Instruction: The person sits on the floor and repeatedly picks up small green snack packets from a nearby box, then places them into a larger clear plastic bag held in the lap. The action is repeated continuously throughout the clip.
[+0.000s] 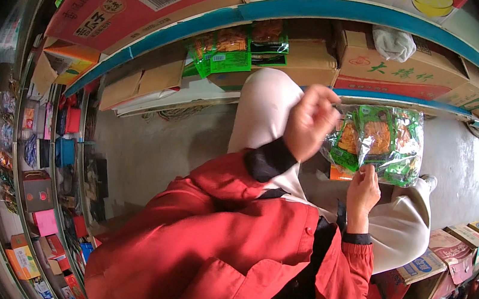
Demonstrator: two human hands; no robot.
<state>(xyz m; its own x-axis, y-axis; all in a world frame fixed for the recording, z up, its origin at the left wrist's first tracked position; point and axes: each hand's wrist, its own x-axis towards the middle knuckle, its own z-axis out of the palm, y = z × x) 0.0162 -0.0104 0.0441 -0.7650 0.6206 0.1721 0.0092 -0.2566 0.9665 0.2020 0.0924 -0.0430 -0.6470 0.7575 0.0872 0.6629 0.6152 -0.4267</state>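
Note:
A clear plastic bag (376, 140) of green-edged snack packets with orange-brown contents lies before me, above my bent legs. My right hand (363, 192) pinches the lower edge of this bag between thumb and fingers. Beside the bag's upper left corner, my left hand (313, 121) is raised with curled fingers. It is motion-blurred, and whether it grips the plastic cannot be told. Under the bag's lower left part, an orange item (341, 172) shows partly. Similar green snack packets (229, 51) lie on the shelf ahead.
Blue-edged shelving (306, 4) with red cartons crosses above my knees. A cardboard carton (401, 64) stands on the lower shelf, a whitish cloth (394, 43) hanging against it. Stocked shelves (21, 178) line the left side. Several cartons (452, 248) stand at the lower right.

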